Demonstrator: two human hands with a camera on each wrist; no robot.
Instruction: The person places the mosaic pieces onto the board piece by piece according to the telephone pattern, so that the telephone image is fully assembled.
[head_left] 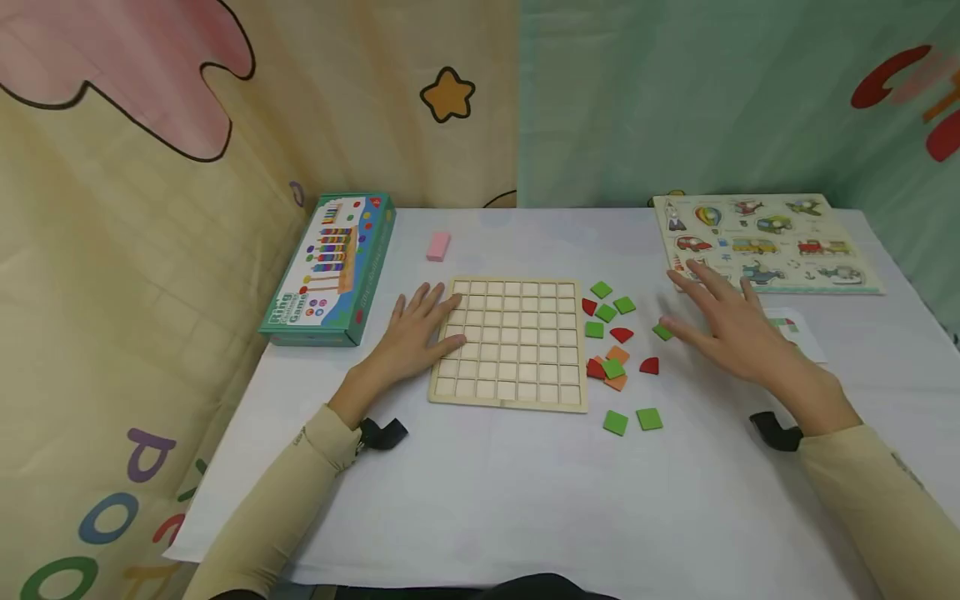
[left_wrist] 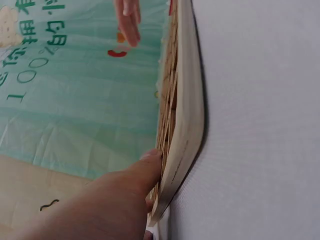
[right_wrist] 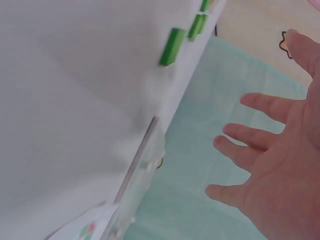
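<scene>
A square wooden grid board (head_left: 510, 343) lies flat in the middle of the white table. My left hand (head_left: 411, 335) rests at its left edge, thumb and a fingertip on the rim; the left wrist view shows the thumb (left_wrist: 145, 170) on the board's edge. To the right of the board, my right hand (head_left: 731, 329) is held over the table with fingers spread and nothing in it. Green square tiles (head_left: 616, 422), red quarter-round pieces (head_left: 649, 366) and orange tiles (head_left: 618, 355) lie scattered between board and right hand. One green tile (head_left: 662, 332) is right by the right thumb.
A boxed game (head_left: 322, 267) lies at the left edge of the table, with a pink block (head_left: 438, 247) to its right. At the back right is a picture puzzle board (head_left: 765, 237). A white card (head_left: 798, 333) lies partly behind the right hand. Curtains hang around the table.
</scene>
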